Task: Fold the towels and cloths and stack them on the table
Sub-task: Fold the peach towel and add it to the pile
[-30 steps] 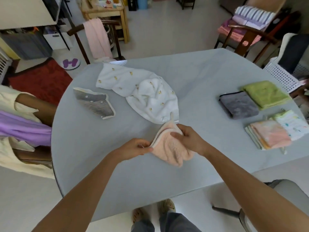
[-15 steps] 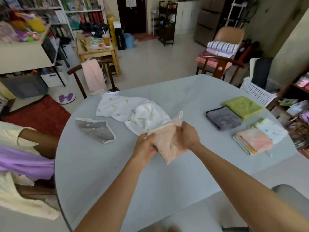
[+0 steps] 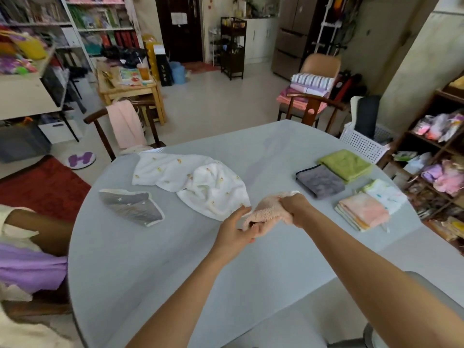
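While held up over the middle of the gray tabletop (image 3: 155, 267), bunched between both hands: a small peach cloth (image 3: 270, 214), fluffy and crumpled, clear of the surface. Right hand (image 3: 297, 209) clamped round its far end, fingers curled tight into the fabric. Left hand (image 3: 234, 231) at its near end, thumb raised and apart, lower fingers pinching a fold of it from beneath.

Just behind the hands, spread loose and unfolded: a white towel (image 3: 193, 182) with small yellow prints, its near edge close to the left thumb. Left of that, lying flat and apart: a gray cloth (image 3: 131, 205) with a pale border and faint star marks, roughly triangular.

Toward the right side of the tabletop, 4 folded lots set near one another: a green cloth (image 3: 345, 163) farthest back, a dark gray cloth (image 3: 320, 182) just beside it on the left, a white patterned cloth (image 3: 385, 194) nearer the edge, and a pink stack (image 3: 362, 210) of several layers in front, touching or nearly touching the white one.

Beyond the far left rim, a wooden chair (image 3: 100, 126) with a pink towel (image 3: 125, 124) draped over its back. Farther right, a second chair (image 3: 317, 71) piled with striped and pink folded linen, and a white basket (image 3: 361, 141) by the right rim.
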